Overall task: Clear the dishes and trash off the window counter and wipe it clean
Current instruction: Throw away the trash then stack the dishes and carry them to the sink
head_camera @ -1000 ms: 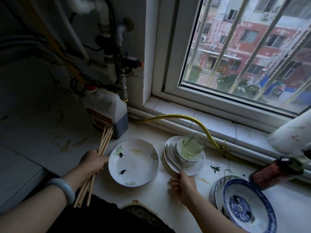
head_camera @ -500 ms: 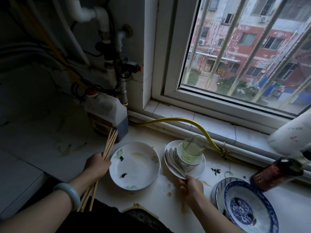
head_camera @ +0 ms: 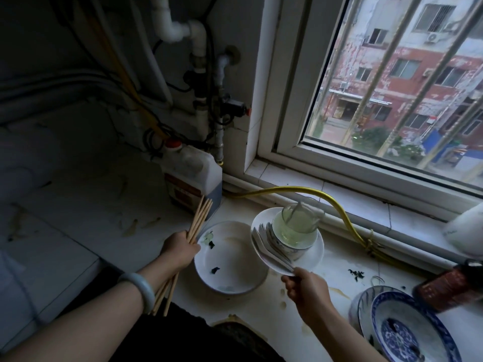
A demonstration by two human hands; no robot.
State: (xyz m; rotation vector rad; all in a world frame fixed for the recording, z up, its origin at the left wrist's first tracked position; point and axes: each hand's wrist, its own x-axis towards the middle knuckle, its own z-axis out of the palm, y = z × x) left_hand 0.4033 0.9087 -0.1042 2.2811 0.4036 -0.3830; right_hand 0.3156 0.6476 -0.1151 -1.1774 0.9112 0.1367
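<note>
Gripping a bundle of chopsticks (head_camera: pixel 200 220), the left hand (head_camera: pixel 180 250) has its fingers clamped round them at 9 o'clock of the dirty plate (head_camera: pixel 230 278) on the desk (head_camera: pixel 337 270). The right hand (head_camera: pixel 305 287) pinches the near rim of a tilted saucer (head_camera: pixel 312 254) at 3 o'clock of that plate. The saucer carries spoons (head_camera: pixel 269 248), a bowl (head_camera: pixel 294 251) and a glass (head_camera: pixel 298 222).
</note>
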